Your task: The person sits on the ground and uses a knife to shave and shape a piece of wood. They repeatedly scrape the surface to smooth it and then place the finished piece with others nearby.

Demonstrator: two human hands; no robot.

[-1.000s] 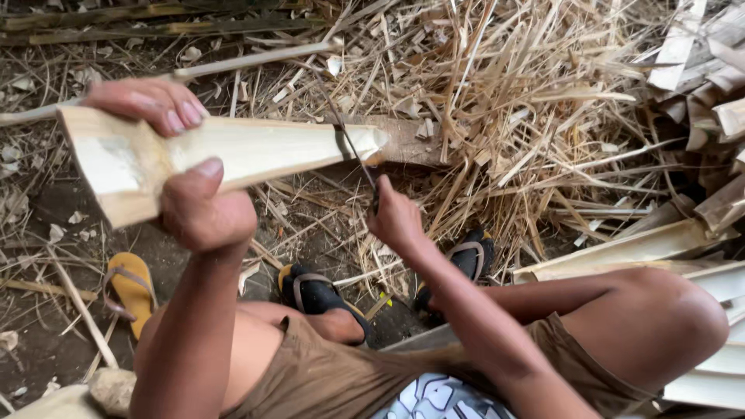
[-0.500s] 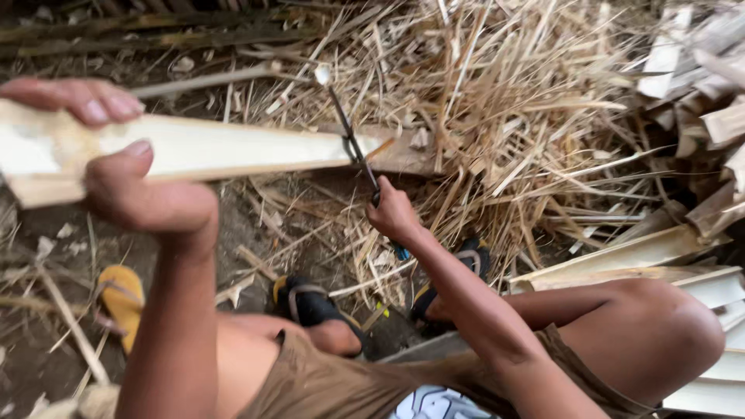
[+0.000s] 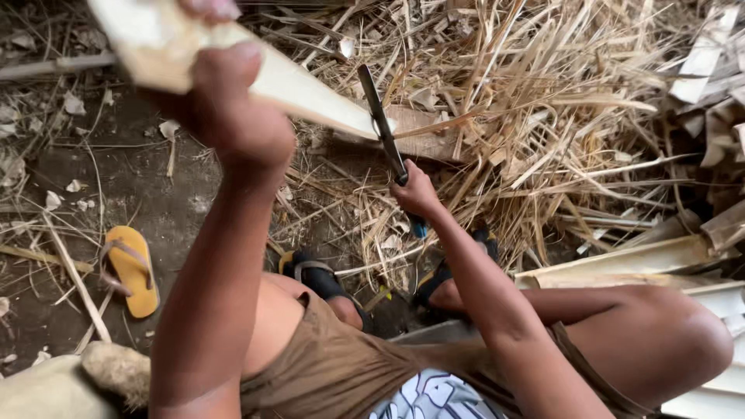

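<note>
Head view: my left hand [image 3: 233, 116] clamps a pale split stalk [image 3: 310, 89]; my right hand [image 3: 415, 192] grips a dark knife [image 3: 380, 116] touching its tip, above straw litter [image 3: 543, 116].

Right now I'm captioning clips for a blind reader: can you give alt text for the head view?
Seen from above, a seated person's left hand grips a pale split stalk while the right hand holds a dark blade against its far end. Dry straw-like strips cover the ground, and a yellow sandal lies on bare dirt.
</note>
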